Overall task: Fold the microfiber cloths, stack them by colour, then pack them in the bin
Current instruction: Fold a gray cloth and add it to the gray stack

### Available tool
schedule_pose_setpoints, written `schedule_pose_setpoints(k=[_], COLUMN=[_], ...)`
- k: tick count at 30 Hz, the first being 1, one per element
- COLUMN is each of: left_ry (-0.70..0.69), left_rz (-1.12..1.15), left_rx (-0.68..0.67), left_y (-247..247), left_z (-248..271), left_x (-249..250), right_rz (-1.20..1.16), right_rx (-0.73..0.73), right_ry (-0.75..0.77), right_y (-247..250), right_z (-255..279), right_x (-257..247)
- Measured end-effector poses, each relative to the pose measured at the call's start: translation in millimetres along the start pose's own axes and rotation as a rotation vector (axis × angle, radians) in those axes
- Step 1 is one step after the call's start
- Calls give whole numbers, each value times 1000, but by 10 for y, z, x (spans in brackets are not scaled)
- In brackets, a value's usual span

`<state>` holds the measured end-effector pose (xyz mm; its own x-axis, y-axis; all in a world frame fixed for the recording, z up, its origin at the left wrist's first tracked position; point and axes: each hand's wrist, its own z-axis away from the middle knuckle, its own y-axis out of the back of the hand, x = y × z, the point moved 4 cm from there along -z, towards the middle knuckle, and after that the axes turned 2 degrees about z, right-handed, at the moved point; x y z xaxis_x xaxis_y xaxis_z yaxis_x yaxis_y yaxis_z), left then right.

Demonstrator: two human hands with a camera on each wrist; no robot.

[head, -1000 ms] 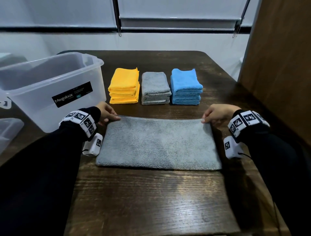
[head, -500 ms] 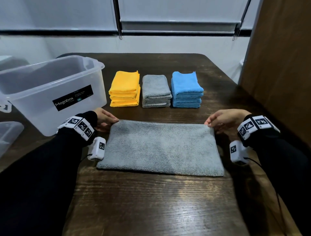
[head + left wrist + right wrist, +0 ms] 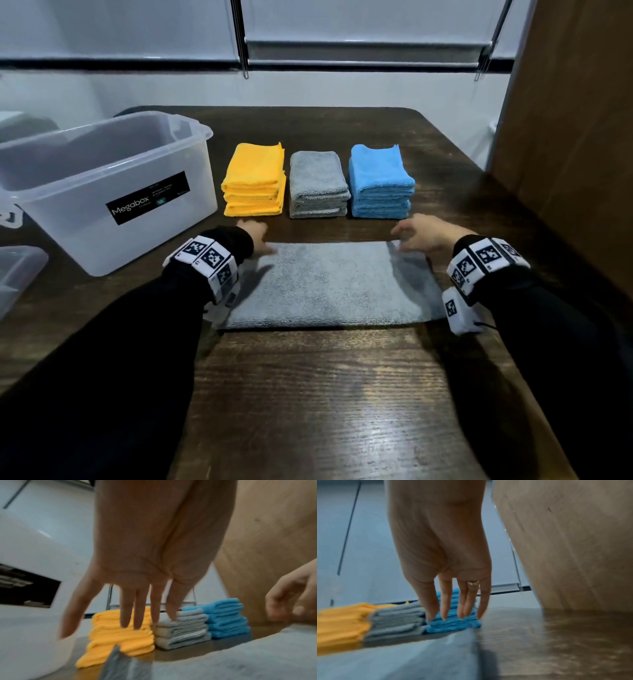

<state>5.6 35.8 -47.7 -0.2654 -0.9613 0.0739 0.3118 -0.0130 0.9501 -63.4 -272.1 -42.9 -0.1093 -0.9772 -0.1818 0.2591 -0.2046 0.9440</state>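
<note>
A grey cloth (image 3: 329, 284), folded once into a long rectangle, lies flat on the dark wooden table (image 3: 308, 394). My left hand (image 3: 255, 236) hovers over its far left corner with fingers spread and straight, holding nothing (image 3: 130, 608). My right hand (image 3: 419, 234) hangs above the far right corner, fingers straight and pointing down (image 3: 453, 601), empty. Behind the cloth stand three folded stacks: yellow (image 3: 255, 181), grey (image 3: 318, 186) and blue (image 3: 380, 183). The clear plastic bin (image 3: 102, 192) stands at the left.
Part of another clear container (image 3: 17, 274) shows at the left edge. A wooden panel (image 3: 565, 137) rises along the table's right side. Bare tabletop lies between me and the cloth.
Both hands have let go of the cloth's far corners and lifted, fingers straightening. The cloth stays flat where it lay.
</note>
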Motion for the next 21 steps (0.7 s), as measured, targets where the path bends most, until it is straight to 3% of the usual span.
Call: schedule_pose_setpoints(k=[3,6,10,14,17,21], left_ry=[33,29,19,88,185,316], left_rz=[-109,-203,3,366,546,902], left_rx=[-321,-374,-339,-68,49,5], left_y=[-214,-330,-278,-192,-237,-395], left_z=[135,152,237,353,451,544], left_x=[1,-93,-162,-265,-430,-593], right_rz=[124,193,-74,-243,-325,-404], right_rx=[-423,-531,-381,-11,-83,-86], right_ry=[-59,-85,-119,-303,-396,-441], right_y=[-236,-351,-308,-200,-273,-272], right_z=[130,185,325,444,509,572], right_x=[12,120,143,249,291,212])
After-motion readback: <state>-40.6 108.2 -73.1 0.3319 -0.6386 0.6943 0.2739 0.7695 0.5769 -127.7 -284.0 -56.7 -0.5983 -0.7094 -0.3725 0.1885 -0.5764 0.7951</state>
